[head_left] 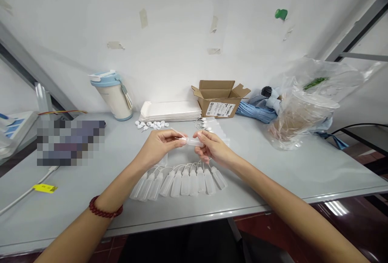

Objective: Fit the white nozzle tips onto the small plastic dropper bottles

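Observation:
A small translucent squeeze bottle (193, 142) is held level between my hands above the table. My left hand (159, 145) is closed, pinching the bottle's nozzle end with thumb and fingertips. Around the bottle's body are the closed fingers of my right hand (214, 146). Nearer to me lies a row of several similar bottles (185, 183) with thin bent white tubes at their tops. More bottles (214, 124) lie behind my right hand, partly hidden by it. A scatter of small white caps (156, 125) lies beyond my left hand.
On the grey table (260, 178), a stack of white flat packs (171, 110) and an open cardboard box (220, 103) stand along the wall. A tumbler (113, 97) is at back left, a plastic-wrapped tub (303, 115) at right. A cable (24, 194) crosses the left side.

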